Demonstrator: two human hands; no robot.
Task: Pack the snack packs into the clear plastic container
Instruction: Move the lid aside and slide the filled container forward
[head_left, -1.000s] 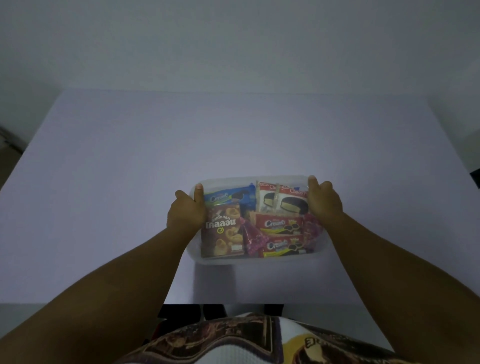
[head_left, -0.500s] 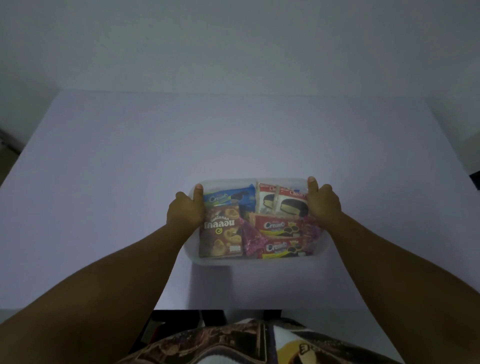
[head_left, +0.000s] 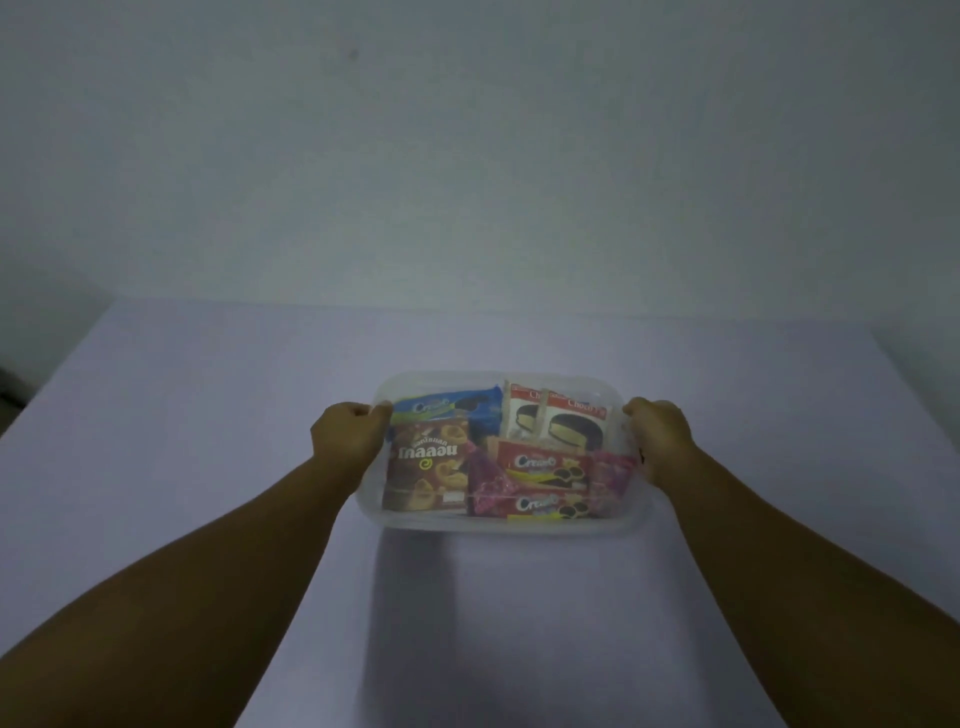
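Gripping the container at its two short ends, we have the left hand curled round the left rim and the right hand curled round the right rim, thumbs over the edge and fingers tucked below where we cannot see them. The container sits toward the near edge of the tabletop, midway between its left and right edges; a dark shadow lies on the tabletop just in front of it, so it may be raised a little, though we cannot tell for sure. Inside, the packs fill the floor: a blue pack at the far left, two white packs at the far right, a brown pack at the near left, two red packs at the near middle, and pink wrappers squeezed in beside them. We judge the packing done or nearly so. The load should be light, since these are small foil and carton packs, but the thin clear walls will likely flex and feel slick, so a hold on the stiffer rim at both ends, level and even, suits it best. Tilting it could slide the loose packs toward one end, and squeezing the walls could crush the soft cakes.
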